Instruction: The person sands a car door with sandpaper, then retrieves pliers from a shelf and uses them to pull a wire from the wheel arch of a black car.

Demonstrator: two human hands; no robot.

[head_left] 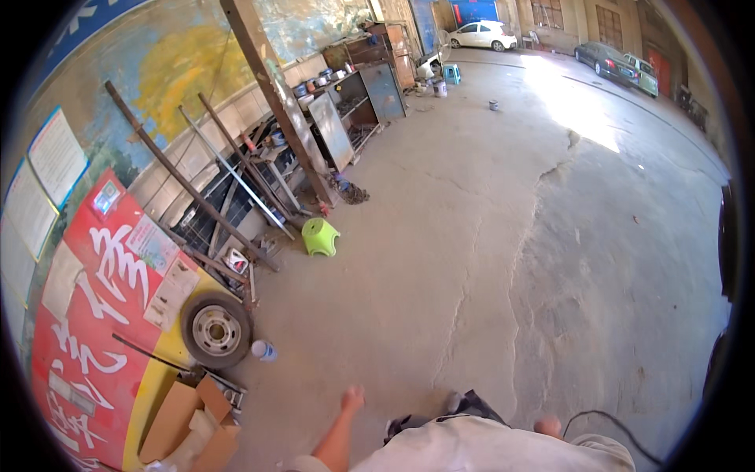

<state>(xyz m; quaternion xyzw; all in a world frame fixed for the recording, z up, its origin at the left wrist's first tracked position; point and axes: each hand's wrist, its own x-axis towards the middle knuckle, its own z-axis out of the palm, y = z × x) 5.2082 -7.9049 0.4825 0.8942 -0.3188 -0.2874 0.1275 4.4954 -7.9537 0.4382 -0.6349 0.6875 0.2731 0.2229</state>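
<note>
My left hand (352, 400) hangs low at the bottom centre, blurred, its fingers loosely curled with nothing visible in them. My right hand (548, 426) shows at the lower right beside my pale clothing, fingers too indistinct to read. Both are over the cracked concrete floor (417, 291). Left of my left hand are a white container (264, 351), a tyre on a steel rim (194, 322) and an open cardboard box (169, 421). A dark cable (613, 425) curves along the floor beyond my right hand.
A green stool (321, 237) stands by leaning poles (141, 134) and a post (267, 86). A red signboard (94, 330) leans left. Metal cabinets (330, 130) with cans line the wall. Farther back are a blue stool (451, 74), a small can (493, 105), a white car (480, 35) and darker cars (605, 63).
</note>
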